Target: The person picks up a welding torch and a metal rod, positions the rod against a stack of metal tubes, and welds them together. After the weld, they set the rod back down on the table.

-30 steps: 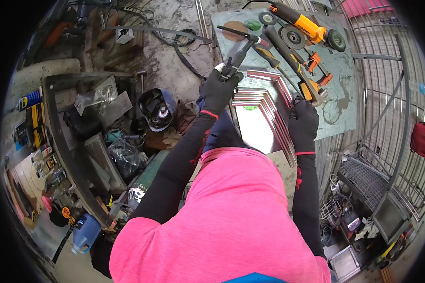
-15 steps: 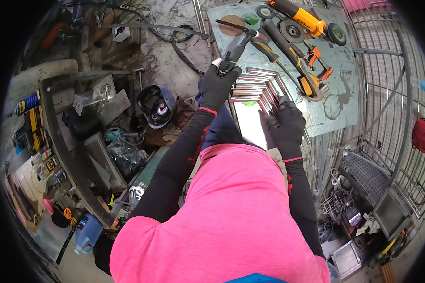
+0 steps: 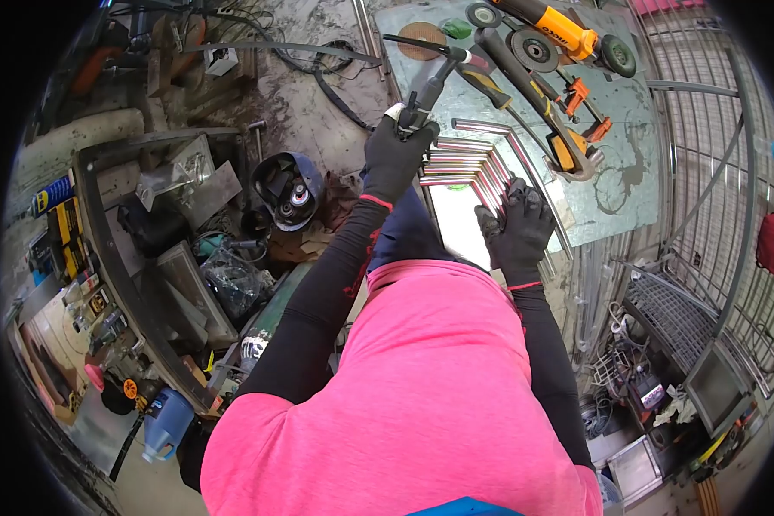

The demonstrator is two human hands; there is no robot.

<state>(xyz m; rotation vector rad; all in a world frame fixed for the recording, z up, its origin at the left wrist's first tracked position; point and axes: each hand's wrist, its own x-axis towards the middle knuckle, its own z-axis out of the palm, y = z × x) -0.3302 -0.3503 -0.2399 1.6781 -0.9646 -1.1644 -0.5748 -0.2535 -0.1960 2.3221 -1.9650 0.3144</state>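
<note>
My left hand [image 3: 393, 163], in a black glove, is closed around a TIG welding torch [image 3: 430, 93] whose head points up and away from me. Just right of it lies a set of nested, bent shiny metal bars [image 3: 466, 163], each with a corner in it. My right hand [image 3: 523, 228], gloved in black too, rests at the near right ends of these bars with thumb and fingers apart. Whether its fingertips press on a bar is hard to see. A bright white surface [image 3: 461, 225] lies under the bars and between the hands.
On the metal tabletop [image 3: 636, 142] are an orange angle grinder [image 3: 563, 30], a hammer [image 3: 525, 73], an orange clamp [image 3: 586, 112] and abrasive discs [image 3: 533, 50]. A welding helmet [image 3: 285, 191] sits at left beside a framed bin [image 3: 138, 292] of scrap. A torch cable [image 3: 340, 103] crosses the floor.
My right hand has shifted slightly, its thumb and fingers spreading more over the bars. The left hand holds the torch almost in the same place. The view has moved a little.
</note>
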